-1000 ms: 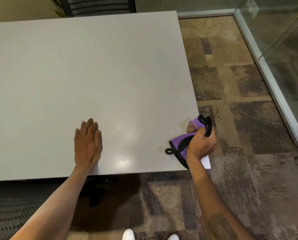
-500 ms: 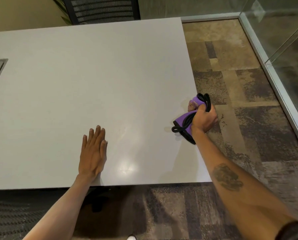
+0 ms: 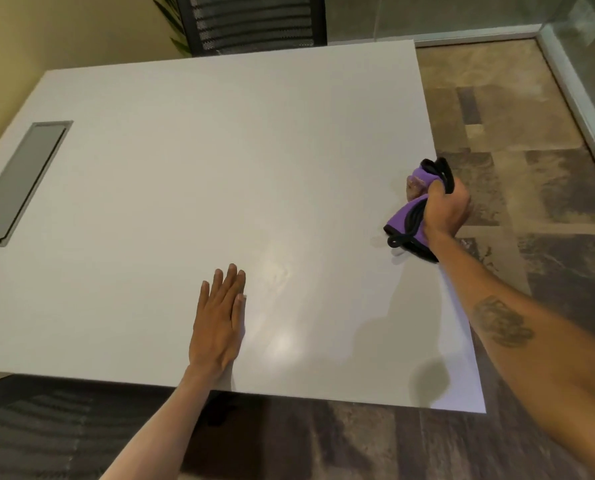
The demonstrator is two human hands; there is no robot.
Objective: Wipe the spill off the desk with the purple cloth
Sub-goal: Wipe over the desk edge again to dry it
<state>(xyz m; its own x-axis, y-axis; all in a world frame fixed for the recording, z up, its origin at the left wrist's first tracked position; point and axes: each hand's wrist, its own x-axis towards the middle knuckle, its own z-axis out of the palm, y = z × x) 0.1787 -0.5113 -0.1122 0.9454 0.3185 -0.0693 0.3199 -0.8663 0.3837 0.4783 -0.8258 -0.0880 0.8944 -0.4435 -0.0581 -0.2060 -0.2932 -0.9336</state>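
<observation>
The purple cloth [image 3: 404, 219], edged in black and bunched up, is gripped in my right hand [image 3: 445, 207] at the right edge of the white desk [image 3: 219, 168]. Part of the cloth sticks out above my fist and part below it, where it touches the desk top. My left hand [image 3: 219, 323] lies flat, palm down, fingers together, near the front edge of the desk. A faint smeared sheen [image 3: 282, 275] shows on the surface just right of my left hand; I cannot tell whether it is liquid or glare.
A grey rectangular cable flap [image 3: 22, 178] is set into the desk at the left. A black mesh chair [image 3: 251, 22] stands behind the far edge, another at the lower left [image 3: 29, 427]. Patterned carpet [image 3: 514, 133] and a glass wall [image 3: 587, 64] lie to the right.
My right hand has carried the cloth away from me along the desk's right edge. The view has pulled back and shifted right on the desk, showing the cable flap. My left hand stays flat.
</observation>
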